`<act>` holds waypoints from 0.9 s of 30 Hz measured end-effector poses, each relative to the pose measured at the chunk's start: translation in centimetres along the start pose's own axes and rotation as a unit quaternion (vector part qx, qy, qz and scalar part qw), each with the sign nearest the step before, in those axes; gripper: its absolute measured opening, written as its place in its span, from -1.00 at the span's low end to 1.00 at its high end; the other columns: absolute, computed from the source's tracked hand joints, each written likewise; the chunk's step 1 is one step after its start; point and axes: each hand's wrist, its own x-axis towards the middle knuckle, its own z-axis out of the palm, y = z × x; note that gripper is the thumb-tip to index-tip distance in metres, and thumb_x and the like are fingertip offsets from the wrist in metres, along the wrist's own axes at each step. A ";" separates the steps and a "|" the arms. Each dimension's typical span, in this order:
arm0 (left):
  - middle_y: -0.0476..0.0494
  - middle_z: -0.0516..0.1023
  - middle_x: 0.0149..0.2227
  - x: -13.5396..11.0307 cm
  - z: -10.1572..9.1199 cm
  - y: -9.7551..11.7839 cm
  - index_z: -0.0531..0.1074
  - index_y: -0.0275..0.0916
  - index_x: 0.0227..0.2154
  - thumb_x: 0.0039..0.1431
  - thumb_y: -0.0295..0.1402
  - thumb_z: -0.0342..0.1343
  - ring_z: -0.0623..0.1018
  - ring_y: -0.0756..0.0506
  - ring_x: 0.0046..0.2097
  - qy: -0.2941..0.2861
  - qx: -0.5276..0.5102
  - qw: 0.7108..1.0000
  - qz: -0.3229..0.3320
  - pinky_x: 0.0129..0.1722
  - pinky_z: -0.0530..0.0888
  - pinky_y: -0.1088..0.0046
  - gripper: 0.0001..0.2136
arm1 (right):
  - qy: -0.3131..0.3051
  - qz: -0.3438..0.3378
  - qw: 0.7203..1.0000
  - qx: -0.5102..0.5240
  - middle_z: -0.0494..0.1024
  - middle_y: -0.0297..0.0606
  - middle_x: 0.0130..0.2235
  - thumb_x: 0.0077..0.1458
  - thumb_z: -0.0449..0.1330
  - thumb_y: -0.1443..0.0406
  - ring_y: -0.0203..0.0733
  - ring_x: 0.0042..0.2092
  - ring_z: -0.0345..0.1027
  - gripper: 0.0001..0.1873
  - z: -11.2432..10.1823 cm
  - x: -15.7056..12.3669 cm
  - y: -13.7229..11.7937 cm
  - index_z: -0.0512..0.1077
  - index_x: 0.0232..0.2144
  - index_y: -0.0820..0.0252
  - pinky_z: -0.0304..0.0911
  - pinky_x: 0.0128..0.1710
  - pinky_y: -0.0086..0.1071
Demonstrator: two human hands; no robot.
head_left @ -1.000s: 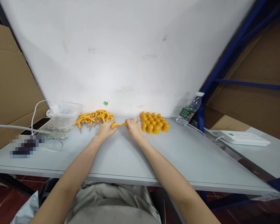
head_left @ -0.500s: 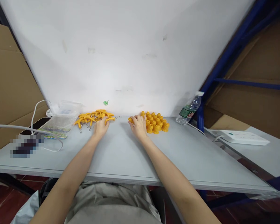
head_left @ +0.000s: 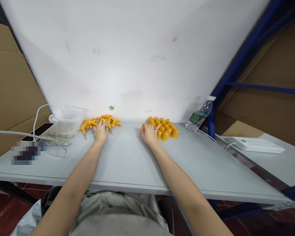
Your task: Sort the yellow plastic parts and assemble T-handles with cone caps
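Yellow T-handled pieces with metal spirals lie heaped at the back of the bench, ahead of the left hand and well left of the right. Left fingers are bent over the heap's near edge; can't tell if they grip one. Long axes are mixed, but the spirals in clear view point mostly back toward the person. Right hand is at the left end of the upright yellow cups, fingers touching an end yellow piece; grip hidden. Bare bench between the hands; left is nearer the heap.
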 end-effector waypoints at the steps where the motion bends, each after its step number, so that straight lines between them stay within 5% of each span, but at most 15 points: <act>1: -0.25 0.48 -0.04 0.0 0.0 0.0 0.49 -0.17 -0.05 0.22 -0.49 -0.09 0.46 -0.21 0.06 0.000 0.001 1.000 0.003 0.03 0.34 0.23 -0.66 | -0.013 0.008 1.000 -0.006 0.52 0.00 -0.10 0.18 -0.05 0.37 0.13 0.03 0.30 -0.69 -0.1 0.0 0.0 0.38 -0.07 0.21 -0.35 0.21 0.37; 10: -0.13 0.37 0.18 0.1 1.0 -1.0 0.46 -0.07 0.04 0.01 -0.64 -0.01 0.37 -0.19 0.18 -0.039 0.021 0.998 0.036 0.16 0.30 0.23 -0.46 | -0.037 0.028 0.999 -0.022 0.48 0.07 -0.03 0.14 -0.10 0.44 0.18 0.08 0.27 -0.60 -0.4 -0.1 0.2 0.39 -0.04 0.20 -0.43 0.22 0.38; 20: -0.13 0.33 0.25 0.8 2.1 -2.1 0.40 0.05 0.12 -0.04 -0.65 0.08 0.33 -0.29 0.23 -0.089 -0.016 0.996 0.010 0.22 0.23 -0.04 -0.35 | -0.019 0.020 1.000 -0.006 0.32 0.09 0.19 0.08 -0.08 0.45 0.12 0.22 0.13 -0.48 -1.5 -0.2 0.0 0.27 0.11 0.28 -0.43 0.23 0.37; 27: -0.10 0.47 0.11 1.7 1.5 -3.0 0.55 -0.04 -0.06 -0.01 -0.67 -0.06 0.41 -0.23 0.16 0.001 -0.096 0.995 -0.028 0.12 0.38 0.04 -0.46 | -0.021 0.025 0.999 -0.004 0.31 0.08 0.21 0.11 -0.08 0.44 0.10 0.24 0.11 -0.50 -1.6 0.0 0.2 0.28 0.11 0.26 -0.38 0.23 0.38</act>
